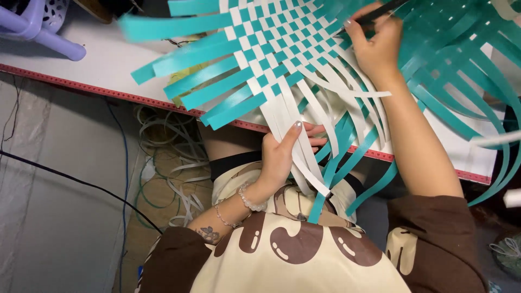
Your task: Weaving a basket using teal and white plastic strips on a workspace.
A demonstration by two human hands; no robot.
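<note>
A flat woven mat of teal and white plastic strips [271,43] lies on a white table [103,59], its loose ends fanning out past the edge. My left hand [282,154] is below the table edge, fingers closed around a bunch of hanging white strips [301,135]. My right hand [374,46] rests on the weave at the upper right, gripping a thin dark tool [382,11] that points up and to the right. Long teal strips [347,157] hang down over my lap.
The table has a red patterned edge [81,87]. A lilac plastic stool [38,27] stands at the upper left. Loose white strips and cables [173,163] lie on the floor under the table. More teal strips [467,81] curve away at the right.
</note>
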